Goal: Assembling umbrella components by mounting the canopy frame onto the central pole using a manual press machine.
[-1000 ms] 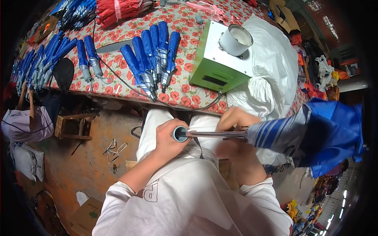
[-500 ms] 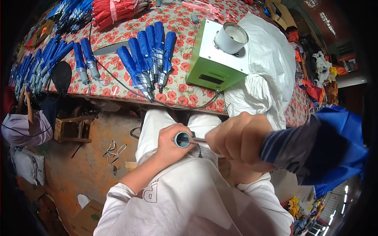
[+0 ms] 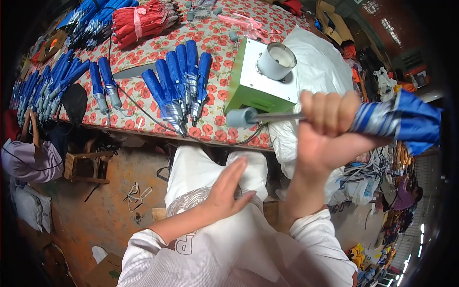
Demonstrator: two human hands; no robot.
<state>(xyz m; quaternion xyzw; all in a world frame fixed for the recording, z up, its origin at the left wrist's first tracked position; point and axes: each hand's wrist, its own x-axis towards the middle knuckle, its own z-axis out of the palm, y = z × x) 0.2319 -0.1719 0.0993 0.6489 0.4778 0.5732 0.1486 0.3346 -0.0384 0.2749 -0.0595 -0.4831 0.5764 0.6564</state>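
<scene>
My right hand [image 3: 330, 119] is closed round a folded blue umbrella [image 3: 416, 122] with silvery stripes, raised on the right. Its metal shaft points left and carries a grey cylindrical handle [image 3: 239, 118] at the tip, in front of a green and white machine [image 3: 260, 76]. Over my lap, my left hand [image 3: 224, 196] is empty, its fingers stretched out and thumb apart. Several folded blue umbrellas with bare shaft ends [image 3: 177, 71] lie on the table beyond. Two blue umbrellas with grey handles [image 3: 106, 83] lie left of them.
The table wears a red-flowered cloth [image 3: 220, 62]. A round metal cup [image 3: 277, 60] tops the machine, whose black cable crosses the table edge. A white sack [image 3: 320, 62] lies to the right. A red umbrella bundle [image 3: 138, 24] sits at the back. Another person [image 3: 33, 158] works at far left by a wooden stool [image 3: 86, 165].
The grey handle was in my left hand at my lap; now it is on the shaft's tip. My right hand has lifted the umbrella, and my left hand has let go and opened.
</scene>
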